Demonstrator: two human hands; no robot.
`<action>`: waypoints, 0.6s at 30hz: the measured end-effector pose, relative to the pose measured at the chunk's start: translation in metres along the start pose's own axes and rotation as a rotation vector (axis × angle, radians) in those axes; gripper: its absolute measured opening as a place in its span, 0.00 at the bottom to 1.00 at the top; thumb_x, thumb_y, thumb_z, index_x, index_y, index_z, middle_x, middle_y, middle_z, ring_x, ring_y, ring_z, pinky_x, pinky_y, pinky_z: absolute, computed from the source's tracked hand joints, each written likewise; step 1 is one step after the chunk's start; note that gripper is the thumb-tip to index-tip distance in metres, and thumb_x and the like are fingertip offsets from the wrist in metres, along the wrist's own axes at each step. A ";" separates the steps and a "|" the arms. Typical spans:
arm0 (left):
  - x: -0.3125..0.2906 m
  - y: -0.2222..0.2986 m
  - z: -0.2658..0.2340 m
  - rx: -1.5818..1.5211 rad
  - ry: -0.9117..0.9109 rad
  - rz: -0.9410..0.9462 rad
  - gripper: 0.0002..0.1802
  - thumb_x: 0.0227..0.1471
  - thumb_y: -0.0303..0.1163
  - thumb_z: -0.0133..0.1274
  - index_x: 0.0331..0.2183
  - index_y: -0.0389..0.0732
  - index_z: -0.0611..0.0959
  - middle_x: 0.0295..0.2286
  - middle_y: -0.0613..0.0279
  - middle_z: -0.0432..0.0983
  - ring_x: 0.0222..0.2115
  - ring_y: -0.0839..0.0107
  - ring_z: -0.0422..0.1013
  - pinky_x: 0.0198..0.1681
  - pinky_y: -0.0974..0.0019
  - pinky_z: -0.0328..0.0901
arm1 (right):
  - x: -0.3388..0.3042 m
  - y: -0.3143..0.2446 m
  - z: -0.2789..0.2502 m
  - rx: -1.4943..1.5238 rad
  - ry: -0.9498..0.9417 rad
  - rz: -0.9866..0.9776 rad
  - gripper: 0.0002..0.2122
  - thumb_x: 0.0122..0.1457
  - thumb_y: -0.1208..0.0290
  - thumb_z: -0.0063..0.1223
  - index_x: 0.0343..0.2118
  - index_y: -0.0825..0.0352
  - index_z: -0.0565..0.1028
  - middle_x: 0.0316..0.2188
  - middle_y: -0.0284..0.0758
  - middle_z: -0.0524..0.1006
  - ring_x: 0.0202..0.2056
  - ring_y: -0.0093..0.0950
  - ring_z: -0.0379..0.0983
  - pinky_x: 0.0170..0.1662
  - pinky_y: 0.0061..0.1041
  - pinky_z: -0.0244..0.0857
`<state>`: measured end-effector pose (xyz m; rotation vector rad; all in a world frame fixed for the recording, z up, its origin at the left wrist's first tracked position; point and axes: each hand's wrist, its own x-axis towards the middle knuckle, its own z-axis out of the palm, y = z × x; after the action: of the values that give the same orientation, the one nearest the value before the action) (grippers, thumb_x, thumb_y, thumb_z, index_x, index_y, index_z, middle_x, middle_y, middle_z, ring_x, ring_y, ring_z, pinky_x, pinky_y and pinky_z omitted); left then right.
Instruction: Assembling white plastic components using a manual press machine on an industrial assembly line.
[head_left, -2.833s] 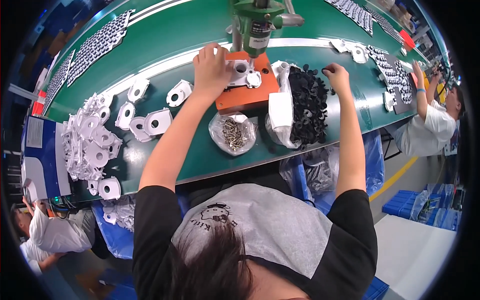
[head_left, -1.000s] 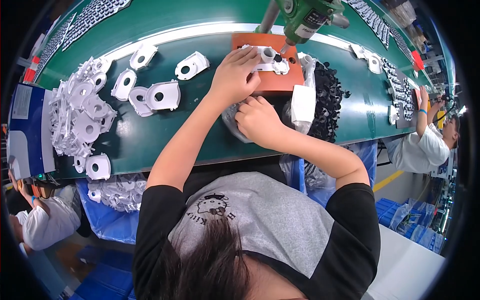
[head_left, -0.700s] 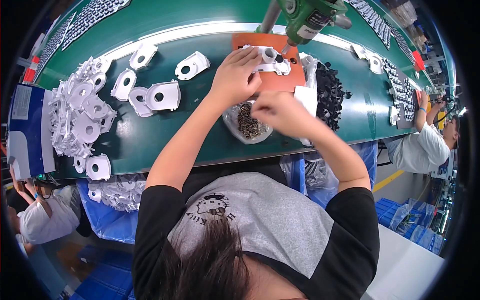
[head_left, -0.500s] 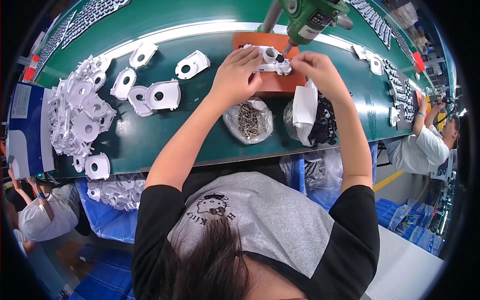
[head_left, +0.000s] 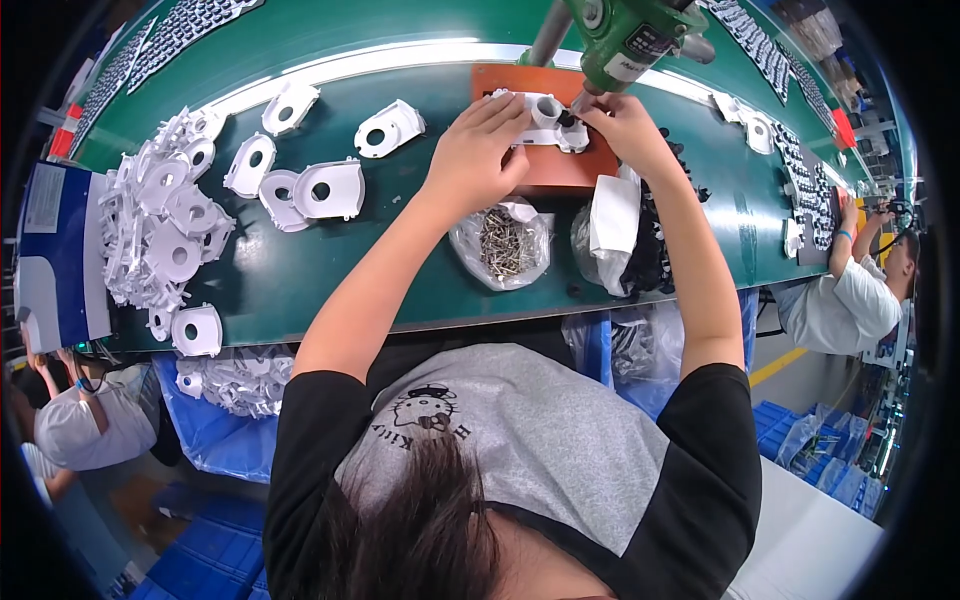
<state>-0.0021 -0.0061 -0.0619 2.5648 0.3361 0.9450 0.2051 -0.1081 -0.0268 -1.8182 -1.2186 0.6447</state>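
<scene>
A white plastic housing (head_left: 545,131) with a round upright collar lies on an orange base block (head_left: 560,176). My left hand (head_left: 482,145) grips its left end, fingers laid across the top and thumb at the near edge. Over the housing's right end my right hand (head_left: 628,128) is closed in a pinch, its fingertips beside a small black piece (head_left: 568,119) and just under the green machine head (head_left: 628,60). Whatever the pinch holds is hidden. Nearer me are a plastic bag of metal screws (head_left: 508,245) and a bag of black parts (head_left: 650,250).
Loose white covers (head_left: 332,190) lie to the left beside a large heap of white parts (head_left: 165,215). A blue crate (head_left: 225,440) of white parts stands below the table edge. Trays of black parts (head_left: 800,190) sit at the right, where another person (head_left: 850,290) works.
My right hand has moved a little left and away from me, bringing its fingertips in under the machine head. My left hand stays on the housing.
</scene>
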 end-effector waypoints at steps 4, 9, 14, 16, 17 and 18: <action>0.001 0.001 0.002 0.002 0.015 0.013 0.23 0.44 0.31 0.47 0.45 0.37 0.76 0.49 0.56 0.68 0.53 0.61 0.60 0.58 0.58 0.53 | 0.001 -0.005 0.000 -0.054 -0.008 0.033 0.15 0.52 0.67 0.52 0.35 0.77 0.73 0.27 0.34 0.75 0.30 0.22 0.68 0.38 0.21 0.62; 0.000 -0.001 -0.001 0.015 0.009 0.009 0.23 0.43 0.31 0.47 0.44 0.37 0.76 0.48 0.56 0.68 0.53 0.60 0.60 0.58 0.58 0.54 | 0.007 -0.001 0.007 -0.079 0.002 0.014 0.12 0.50 0.71 0.54 0.34 0.75 0.73 0.27 0.33 0.74 0.29 0.22 0.67 0.36 0.22 0.62; -0.001 -0.002 -0.003 0.008 0.023 0.006 0.23 0.43 0.31 0.48 0.45 0.37 0.75 0.48 0.55 0.68 0.53 0.59 0.61 0.58 0.58 0.54 | 0.033 0.012 -0.032 0.241 -0.008 0.051 0.08 0.50 0.76 0.52 0.33 0.70 0.73 0.29 0.34 0.74 0.30 0.22 0.70 0.35 0.23 0.64; 0.000 -0.003 -0.002 0.012 0.073 0.043 0.21 0.43 0.32 0.48 0.41 0.33 0.77 0.45 0.49 0.71 0.51 0.57 0.64 0.57 0.57 0.55 | 0.068 0.006 -0.067 -0.051 0.195 -0.306 0.07 0.52 0.77 0.48 0.35 0.68 0.74 0.27 0.33 0.74 0.31 0.21 0.70 0.34 0.25 0.65; 0.006 0.002 0.001 0.001 0.057 0.071 0.21 0.43 0.32 0.48 0.41 0.33 0.76 0.46 0.49 0.70 0.50 0.56 0.64 0.57 0.57 0.55 | 0.092 0.025 -0.123 -0.297 0.102 -0.622 0.10 0.54 0.72 0.47 0.38 0.67 0.74 0.29 0.33 0.76 0.30 0.22 0.72 0.35 0.29 0.67; 0.006 0.002 0.003 0.006 0.052 0.084 0.21 0.43 0.32 0.48 0.41 0.33 0.76 0.46 0.49 0.70 0.50 0.56 0.64 0.57 0.57 0.55 | 0.085 0.016 -0.154 -0.311 0.111 -0.622 0.10 0.54 0.72 0.47 0.38 0.67 0.74 0.29 0.33 0.76 0.30 0.22 0.72 0.35 0.29 0.67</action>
<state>0.0047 -0.0066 -0.0592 2.5811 0.2473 1.0439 0.3665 -0.0877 0.0430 -1.5521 -1.7638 0.0022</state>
